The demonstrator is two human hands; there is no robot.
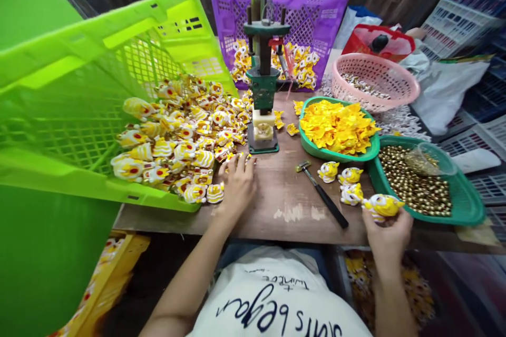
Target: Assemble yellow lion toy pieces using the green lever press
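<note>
My right hand [389, 229] grips a yellow-and-white plastic toy part [382, 205] over the table's front right; its fingers are closed around the lower side. My left hand [239, 181] lies palm down at the right edge of a heap of similar white-and-yellow parts [185, 147], fingers stretched forward. Its fingertips reach parts at the heap's edge, and no held piece shows. Between the hands lies a small hammer [322, 195] with a black handle. Several yellow-and-white parts [350, 193] sit just left of my right hand. Behind my left hand stands a green hand press [263, 89].
A tipped lime green crate [90, 168] holds the heap on the left. A purple crate [332, 16] stands behind the press. On the right are a green basket of yellow pieces [338, 126], a green tray [470, 205] with gold beads and a pink basket [407, 87].
</note>
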